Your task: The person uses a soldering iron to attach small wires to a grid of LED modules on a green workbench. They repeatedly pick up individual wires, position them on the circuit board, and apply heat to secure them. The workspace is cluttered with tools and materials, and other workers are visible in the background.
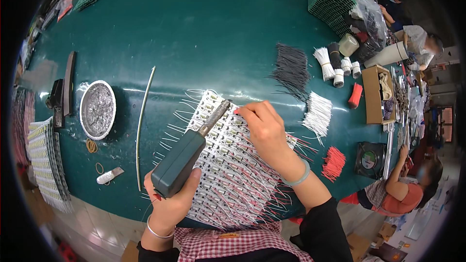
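My left hand [171, 207] is wrapped round a dark green soldering gun [179, 164]. Its metal tip reaches the upper part of a panel of white circuit boards [209, 157] with rows of small components. Just right of the tip, my right hand [266, 128] pinches a short red wire [237, 111] at the panel's upper edge. Many red and white wires [252, 184] stick out across the panel's lower and right parts. Whether the tip touches a solder pad is too small to tell.
To the right lie black wires [291, 68], white wires [318, 114] and red wires [334, 163]. A silvery-lined bowl [98, 109], a thin rod [145, 126] and stacked board panels [42, 157] are left. A cardboard box [373, 94] and a fan [370, 159] stand right; co-workers sit beyond.
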